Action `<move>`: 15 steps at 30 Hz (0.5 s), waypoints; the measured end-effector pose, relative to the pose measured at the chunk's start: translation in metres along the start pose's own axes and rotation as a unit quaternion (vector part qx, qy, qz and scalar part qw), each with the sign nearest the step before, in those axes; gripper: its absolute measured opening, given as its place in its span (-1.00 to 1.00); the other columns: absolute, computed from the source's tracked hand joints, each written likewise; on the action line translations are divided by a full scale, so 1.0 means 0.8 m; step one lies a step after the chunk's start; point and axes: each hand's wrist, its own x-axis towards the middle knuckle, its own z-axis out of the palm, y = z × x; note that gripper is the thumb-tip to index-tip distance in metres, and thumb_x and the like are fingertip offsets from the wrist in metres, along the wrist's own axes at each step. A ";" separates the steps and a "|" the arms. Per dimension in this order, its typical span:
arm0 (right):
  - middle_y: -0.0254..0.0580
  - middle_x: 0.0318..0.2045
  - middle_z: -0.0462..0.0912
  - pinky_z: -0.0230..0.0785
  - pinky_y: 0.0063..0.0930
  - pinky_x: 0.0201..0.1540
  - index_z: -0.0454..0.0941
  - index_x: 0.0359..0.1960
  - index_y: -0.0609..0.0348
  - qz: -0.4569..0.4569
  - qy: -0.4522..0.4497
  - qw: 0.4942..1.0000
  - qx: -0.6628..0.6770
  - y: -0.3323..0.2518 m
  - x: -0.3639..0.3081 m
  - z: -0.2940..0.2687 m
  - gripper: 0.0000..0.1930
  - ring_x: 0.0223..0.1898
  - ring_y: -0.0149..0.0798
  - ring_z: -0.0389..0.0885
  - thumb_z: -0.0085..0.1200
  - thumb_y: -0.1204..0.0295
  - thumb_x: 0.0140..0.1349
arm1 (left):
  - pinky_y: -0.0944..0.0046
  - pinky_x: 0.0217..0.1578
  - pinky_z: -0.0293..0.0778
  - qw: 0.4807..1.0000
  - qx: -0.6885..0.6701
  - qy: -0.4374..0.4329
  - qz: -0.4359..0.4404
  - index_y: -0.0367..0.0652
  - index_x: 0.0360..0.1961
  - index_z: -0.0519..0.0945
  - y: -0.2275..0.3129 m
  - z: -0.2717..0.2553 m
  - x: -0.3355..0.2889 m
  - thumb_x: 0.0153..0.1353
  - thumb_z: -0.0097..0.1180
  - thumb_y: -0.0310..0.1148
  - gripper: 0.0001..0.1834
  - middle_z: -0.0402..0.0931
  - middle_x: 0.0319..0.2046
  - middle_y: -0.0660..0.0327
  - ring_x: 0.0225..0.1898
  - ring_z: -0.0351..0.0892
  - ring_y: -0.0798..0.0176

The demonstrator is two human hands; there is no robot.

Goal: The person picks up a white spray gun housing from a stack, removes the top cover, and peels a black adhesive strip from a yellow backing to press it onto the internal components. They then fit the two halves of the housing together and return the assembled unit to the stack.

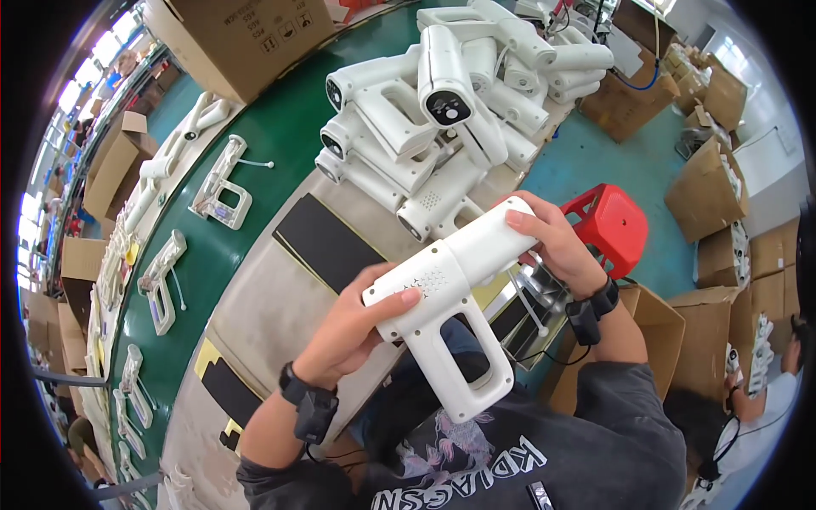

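Observation:
Between both hands I hold a white gun-shaped appliance [459, 263] with a closed loop handle, screw holes and a patch of small vent holes. My left hand [357, 323] grips its wider vented end, thumb lying on the casing by the vents. Around the narrower barrel end my right hand [552, 242] is wrapped, thumb on top. The loop handle points down toward my shirt. A thin white cord with a rounded end [542, 330] hangs below the right hand. Beyond my hands lies a heap of similar white appliances [446, 102], several with round black end faces.
Black flat sheets [327, 246] lie on the beige worktop. Left of it, a green conveyor belt [200, 280] carries open white housing halves [225, 183]. A cardboard box [246, 42] stands at the far left. Right are a red stool [616, 225] and an open carton [633, 331].

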 end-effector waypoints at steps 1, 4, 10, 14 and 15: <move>-0.33 -0.23 0.60 0.33 -0.66 -0.51 0.49 0.12 0.22 0.002 0.007 1.000 0.000 0.001 0.003 -0.005 -0.53 -0.38 -0.57 0.53 0.06 0.06 0.42 | 0.21 0.06 0.57 1.000 -0.017 -0.005 -0.005 -0.35 0.24 0.38 -0.009 -0.003 0.010 0.21 0.43 -0.23 -0.30 0.57 0.00 0.09 0.06 0.60 0.23; -0.27 -0.04 0.59 0.45 -0.43 0.00 0.49 0.20 0.24 -0.088 0.010 0.992 -0.088 0.006 0.032 -0.041 -0.50 -0.06 -0.38 0.54 0.06 0.07 0.46 | 0.20 0.07 0.58 0.999 -0.033 0.016 -0.002 -0.33 0.19 0.45 -0.014 0.006 0.019 0.23 0.40 -0.23 -0.38 0.60 -0.01 0.12 0.05 0.62 0.24; -0.15 0.01 0.62 0.40 -0.38 0.09 0.48 0.22 0.21 -0.296 0.177 0.838 -0.423 -0.019 0.110 -0.068 -0.44 0.00 -0.24 0.56 0.31 0.23 0.25 | 0.14 0.11 0.56 0.995 -0.076 0.065 0.017 -0.30 0.24 0.48 -0.010 0.004 0.059 0.29 0.32 -0.19 -0.40 0.61 0.07 0.14 0.06 0.63 0.24; -0.01 -0.01 0.67 0.44 -0.29 0.09 0.47 0.24 0.20 -0.235 0.099 0.863 -0.436 -0.032 0.148 -0.059 -0.38 -0.04 -0.10 0.64 0.35 0.18 0.20 | 0.15 0.10 0.56 0.993 -0.071 0.085 0.047 -0.34 0.21 0.48 -0.009 0.005 0.074 0.26 0.35 -0.21 -0.40 0.61 0.06 0.13 0.07 0.63 0.23; 0.02 -0.04 0.69 0.46 -0.26 0.09 0.46 0.24 0.21 -0.198 0.085 0.872 -0.440 -0.036 0.152 -0.057 -0.36 -0.06 -0.07 0.67 0.36 0.18 0.18 | 0.15 0.10 0.56 0.992 -0.073 0.087 0.048 -0.35 0.20 0.48 -0.010 0.007 0.076 0.25 0.36 -0.21 -0.40 0.61 0.06 0.13 0.06 0.63 0.23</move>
